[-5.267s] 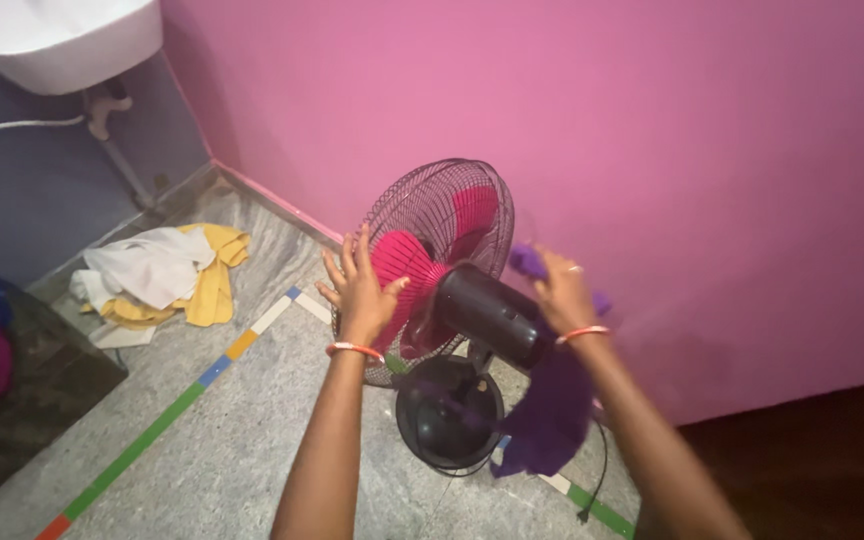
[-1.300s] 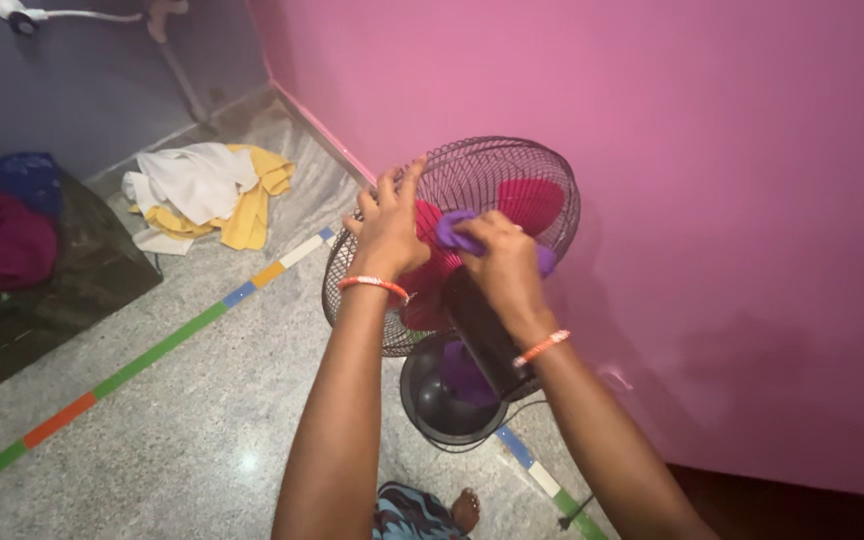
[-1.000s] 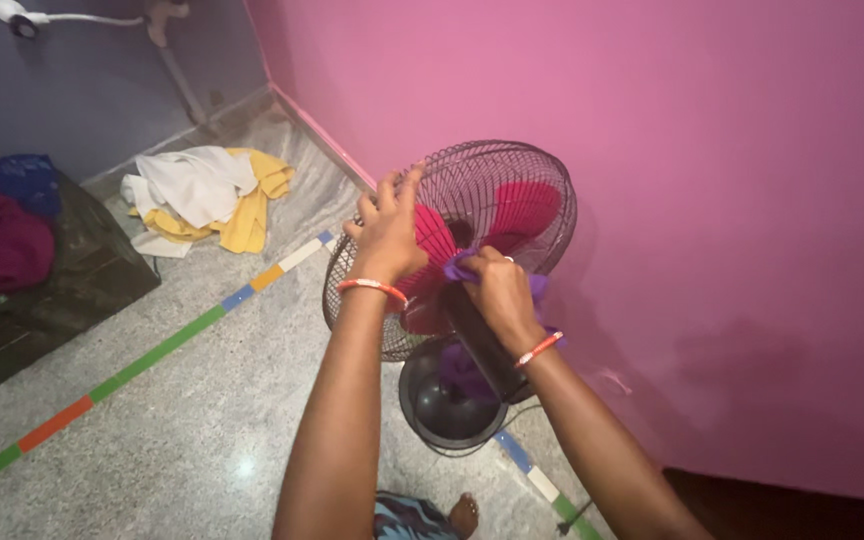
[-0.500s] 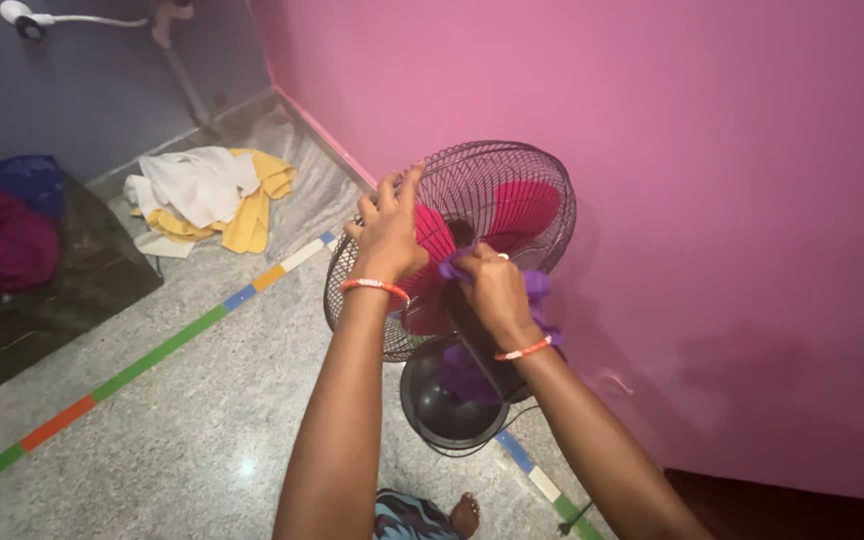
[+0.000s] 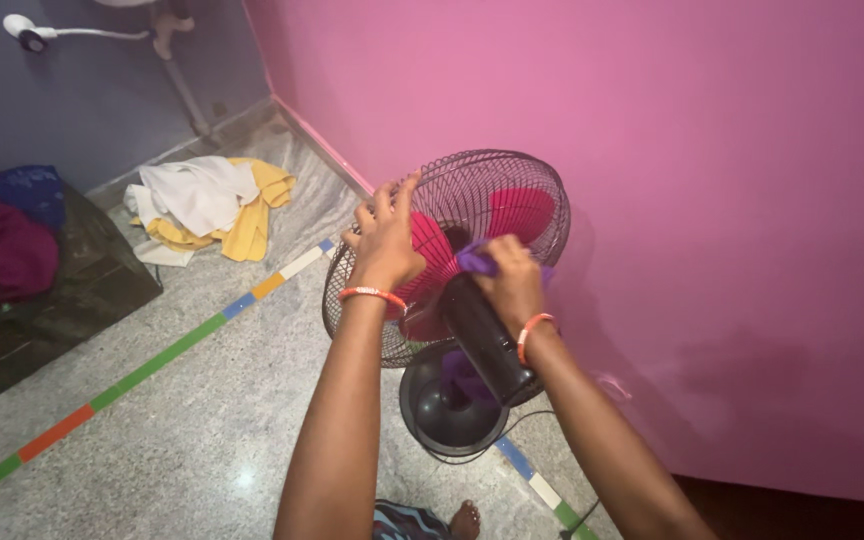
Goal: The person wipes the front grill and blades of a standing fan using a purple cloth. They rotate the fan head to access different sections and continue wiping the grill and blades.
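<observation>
One black wire-caged table fan with red blades (image 5: 492,215) stands between my two hands: left hand (image 5: 384,245) grips its cage rim, right hand (image 5: 508,280) clutches one purple cloth (image 5: 474,262) against the motor housing.

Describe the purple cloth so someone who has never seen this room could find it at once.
Find the pink wall; a black table fan with red blades stands on the floor against it. The purple cloth is bunched in the right hand on the fan's motor housing. The white and yellow cloths lie on the floor.
</observation>
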